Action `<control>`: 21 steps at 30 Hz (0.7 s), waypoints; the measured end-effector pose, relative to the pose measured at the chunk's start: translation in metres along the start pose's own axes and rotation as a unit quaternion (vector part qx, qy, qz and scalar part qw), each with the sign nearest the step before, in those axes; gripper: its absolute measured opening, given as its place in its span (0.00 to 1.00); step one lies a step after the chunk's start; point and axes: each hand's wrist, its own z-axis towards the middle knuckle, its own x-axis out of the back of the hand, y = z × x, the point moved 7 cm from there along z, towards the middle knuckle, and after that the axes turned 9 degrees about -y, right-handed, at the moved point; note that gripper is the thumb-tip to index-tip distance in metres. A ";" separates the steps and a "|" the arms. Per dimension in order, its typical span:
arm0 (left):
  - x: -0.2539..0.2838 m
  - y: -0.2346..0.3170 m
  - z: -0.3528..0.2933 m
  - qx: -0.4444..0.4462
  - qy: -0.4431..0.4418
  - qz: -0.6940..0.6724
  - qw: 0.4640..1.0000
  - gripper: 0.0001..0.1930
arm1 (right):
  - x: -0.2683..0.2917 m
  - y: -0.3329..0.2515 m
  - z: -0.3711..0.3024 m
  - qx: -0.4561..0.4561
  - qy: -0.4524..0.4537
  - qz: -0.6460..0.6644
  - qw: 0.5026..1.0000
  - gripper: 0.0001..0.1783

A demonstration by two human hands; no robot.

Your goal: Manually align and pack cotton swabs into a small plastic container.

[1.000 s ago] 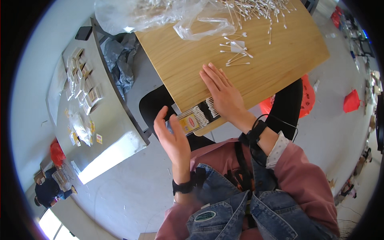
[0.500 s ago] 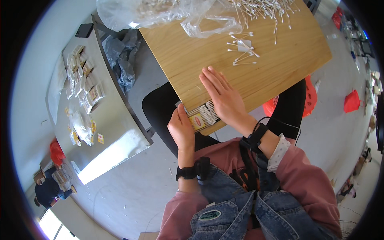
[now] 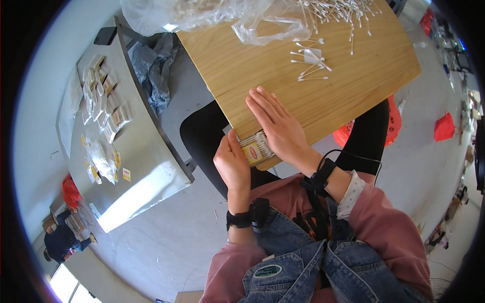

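Flat rectangular yellow-labelled pack of white cotton swabs (image 3: 256, 149) lies between left hand (image 3: 232, 164), closure not discernible, and right hand (image 3: 284, 132), fingers straight, pressed together

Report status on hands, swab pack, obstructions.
Left hand at labelled end of swab pack. Right hand, fingers straight, at its other end. Pack at near edge of wooden table. Loose swabs farther up, clear of both hands.

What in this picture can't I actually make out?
All in the head view:
Cotton swab pack, right end: hidden by the right hand.
Left hand, most fingers: hidden behind the hand itself.
Swab pile and clear plastic bag: cut off by the top edge.
Distant person, what they handle: too small.
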 end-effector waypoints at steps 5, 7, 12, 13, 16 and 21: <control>0.002 0.004 -0.001 -0.004 0.003 0.029 1.000 0.20 | -0.003 -0.008 0.002 0.019 0.000 0.024 1.000 0.30; 0.000 0.005 0.000 -0.006 0.005 0.033 0.999 0.20 | -0.006 -0.010 0.001 0.017 -0.001 0.076 0.997 0.30; -0.002 0.008 0.000 -0.029 0.016 0.070 0.997 0.17 | -0.014 -0.031 0.007 0.027 0.001 0.154 0.988 0.30; -0.003 0.007 -0.001 -0.021 0.002 0.055 0.998 0.15 | -0.014 -0.034 0.007 0.033 0.017 0.167 0.985 0.31; -0.003 0.006 -0.001 -0.022 -0.012 0.051 0.998 0.12 | -0.014 -0.037 0.009 0.044 0.017 0.182 0.982 0.31; 0.004 0.007 -0.002 -0.024 -0.007 0.081 0.996 0.13 | -0.009 -0.022 0.004 0.048 0.024 0.332 0.942 0.28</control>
